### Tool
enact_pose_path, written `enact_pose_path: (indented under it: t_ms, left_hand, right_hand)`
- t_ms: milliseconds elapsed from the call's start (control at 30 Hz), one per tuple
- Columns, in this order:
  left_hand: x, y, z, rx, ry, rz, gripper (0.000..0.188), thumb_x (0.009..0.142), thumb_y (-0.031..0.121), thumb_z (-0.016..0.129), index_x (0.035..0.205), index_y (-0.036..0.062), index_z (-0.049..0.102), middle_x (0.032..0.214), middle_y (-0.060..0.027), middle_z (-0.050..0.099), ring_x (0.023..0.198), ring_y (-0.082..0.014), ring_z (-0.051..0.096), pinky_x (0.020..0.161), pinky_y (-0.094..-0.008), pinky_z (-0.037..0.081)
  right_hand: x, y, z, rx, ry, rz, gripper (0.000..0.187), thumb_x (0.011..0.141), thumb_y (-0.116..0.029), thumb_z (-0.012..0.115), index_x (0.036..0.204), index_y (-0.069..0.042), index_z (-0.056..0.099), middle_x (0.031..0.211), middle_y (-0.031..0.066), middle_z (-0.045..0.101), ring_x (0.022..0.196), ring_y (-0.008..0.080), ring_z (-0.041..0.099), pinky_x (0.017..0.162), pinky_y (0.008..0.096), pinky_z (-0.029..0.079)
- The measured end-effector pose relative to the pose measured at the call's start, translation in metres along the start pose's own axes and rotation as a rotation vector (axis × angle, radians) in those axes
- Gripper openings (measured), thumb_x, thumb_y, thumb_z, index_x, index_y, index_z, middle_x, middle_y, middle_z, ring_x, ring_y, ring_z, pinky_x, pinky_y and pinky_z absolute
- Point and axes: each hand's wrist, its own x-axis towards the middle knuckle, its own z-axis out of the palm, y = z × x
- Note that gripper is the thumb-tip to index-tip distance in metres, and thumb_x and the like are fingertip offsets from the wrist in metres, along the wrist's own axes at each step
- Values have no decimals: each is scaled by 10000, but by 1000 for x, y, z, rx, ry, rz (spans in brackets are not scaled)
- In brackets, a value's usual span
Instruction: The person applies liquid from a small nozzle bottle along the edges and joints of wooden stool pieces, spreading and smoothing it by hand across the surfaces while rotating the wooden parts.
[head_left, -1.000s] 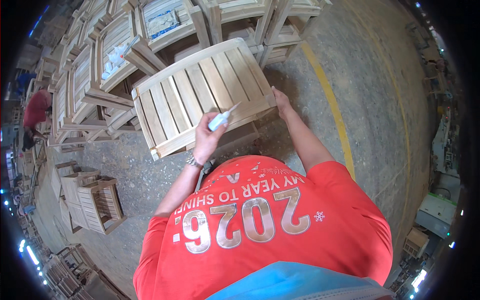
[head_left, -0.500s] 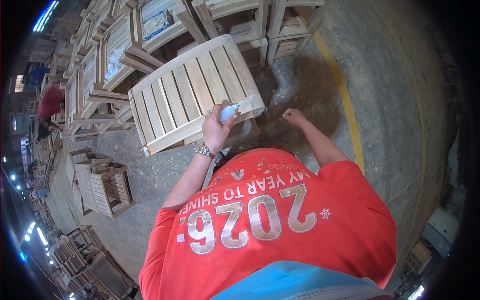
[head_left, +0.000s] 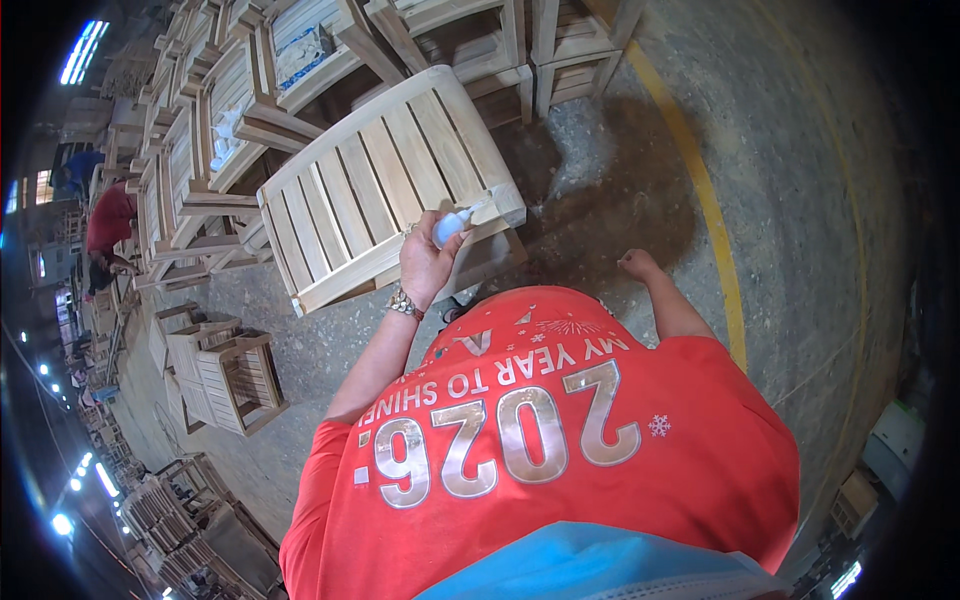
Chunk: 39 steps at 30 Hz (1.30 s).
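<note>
Wooden chairs on concrete floor

A slatted chair back lies in front of the person, with stacked chairs behind it. The left hand holds a bottle over the near edge of the slats; the right hand hangs apart to the right, above the floor. More chairs stand on the left
</note>
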Motion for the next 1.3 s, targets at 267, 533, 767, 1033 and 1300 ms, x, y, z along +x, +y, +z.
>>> enact_pose_path:
  t_ms: [267, 533, 767, 1033, 1300]
  left_hand:
    - [4, 6, 1, 3, -19, -41, 379, 835, 297, 765, 1069, 56, 589, 900, -188, 691, 846, -361, 675, 706, -418, 518]
    - [-12, 12, -1, -42, -66, -76, 360, 821, 235, 774, 1076, 59, 590, 913, -185, 692, 867, -347, 681, 731, -407, 525]
    - [-21, 16, -3, -52, -59, -37, 342, 818, 212, 773, 1072, 63, 598, 922, -169, 695, 874, -327, 685, 743, -392, 527]
    - [3, 19, 2, -7, 1, -3, 367, 817, 225, 770, 1093, 58, 595, 915, -171, 691, 859, -352, 675, 732, -411, 525]
    - [22, 35, 6, 202, -28, 83, 375, 798, 277, 769, 1058, 65, 601, 893, -181, 682, 842, -386, 656, 742, -462, 515]
  right_hand:
    - [24, -27, -1, 113, 96, -99, 343, 829, -359, 693, 980, -54, 735, 972, 192, 716, 916, 327, 692, 816, 411, 528]
    - [35, -17, 6, 80, 82, -139, 325, 816, -360, 701, 943, -64, 741, 936, 181, 719, 897, 330, 691, 808, 415, 527]
    - [25, -5, -2, 46, 26, -48, 317, 824, -350, 686, 926, -56, 745, 904, 192, 715, 854, 326, 696, 782, 411, 530]
    - [33, -9, -1, 50, 82, -105, 330, 825, -359, 688, 923, -48, 739, 913, 196, 714, 863, 331, 693, 787, 409, 528]
    - [32, -14, 4, 88, 77, -128, 335, 828, -359, 697, 954, -51, 737, 923, 198, 717, 884, 335, 693, 797, 420, 526]
